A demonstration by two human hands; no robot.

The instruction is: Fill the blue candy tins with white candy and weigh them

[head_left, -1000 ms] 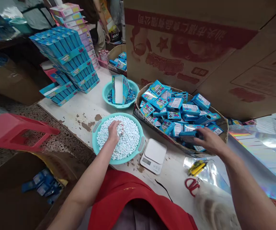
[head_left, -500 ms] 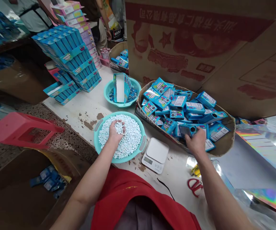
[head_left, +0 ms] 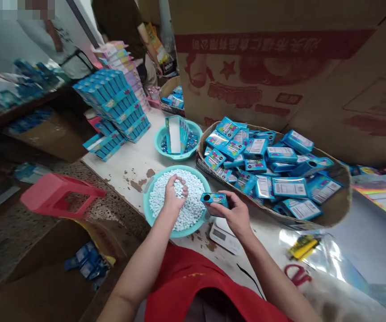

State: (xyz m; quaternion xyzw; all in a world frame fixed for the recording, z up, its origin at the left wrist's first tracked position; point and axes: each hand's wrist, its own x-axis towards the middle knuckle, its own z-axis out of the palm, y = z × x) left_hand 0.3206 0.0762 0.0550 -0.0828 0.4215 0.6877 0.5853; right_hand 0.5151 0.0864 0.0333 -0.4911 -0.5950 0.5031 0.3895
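My left hand (head_left: 174, 197) is cupped over a teal basin (head_left: 149, 214) full of small white candies (head_left: 193, 210), fingers closed round a handful of them. Just right of it, my right hand (head_left: 235, 213) grips a small blue box (head_left: 214, 199) with its open end facing me, over the basin's right edge. A low cardboard tray (head_left: 338, 210) heaped with the same blue boxes (head_left: 288, 187) lies to the right. A small white scale (head_left: 224, 237) sits partly hidden under my right hand.
A second teal bowl (head_left: 161, 145) holds flat cartons and blue wrapped pieces. Stacked blue display packs (head_left: 112, 105) stand at the table's far left. A big cardboard box (head_left: 280, 67) walls the back. Red scissors (head_left: 296, 275), a yellow item (head_left: 302, 247), a red stool (head_left: 59, 197) and two people behind.
My right hand lifted a blue box out of the tray and brought it left beside the candy basin. My left hand rose slightly with candies in it.
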